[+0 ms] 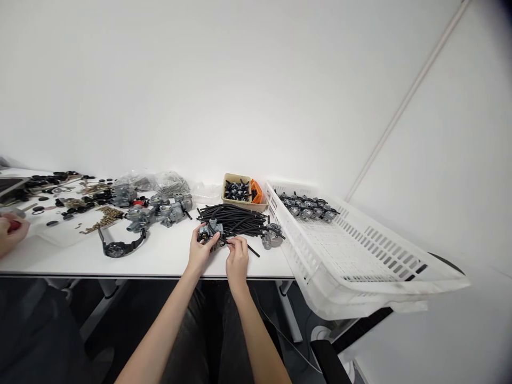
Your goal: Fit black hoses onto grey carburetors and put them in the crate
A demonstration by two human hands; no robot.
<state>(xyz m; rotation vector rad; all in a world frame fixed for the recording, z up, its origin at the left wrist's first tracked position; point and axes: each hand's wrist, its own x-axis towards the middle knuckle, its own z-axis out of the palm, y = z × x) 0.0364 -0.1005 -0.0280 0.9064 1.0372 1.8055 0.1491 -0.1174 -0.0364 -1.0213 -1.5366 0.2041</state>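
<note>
My left hand (201, 250) is closed around a small grey metal carburetor (215, 226), holding it just above the front of the table. Fingers of my right hand (237, 257) pinch a black rubber hose (253, 250) beside the carburetor's right side; one end of the hose sticks out to the right past the fingers. Whether its other end is on the carburetor is hidden by my fingers. Directly behind lies a pile of black hoses (240, 217). Another carburetor (272, 236) rests on the table to the right of my hands.
A white plastic crate (384, 282) with several carburetors (307, 206) stands at the right. Behind the hoses is a beige bin (239, 204) of small parts with an orange basket (256, 191). Leftward lie more carburetors (170, 212), a wristwatch (117, 249) and another person's hand (12, 232).
</note>
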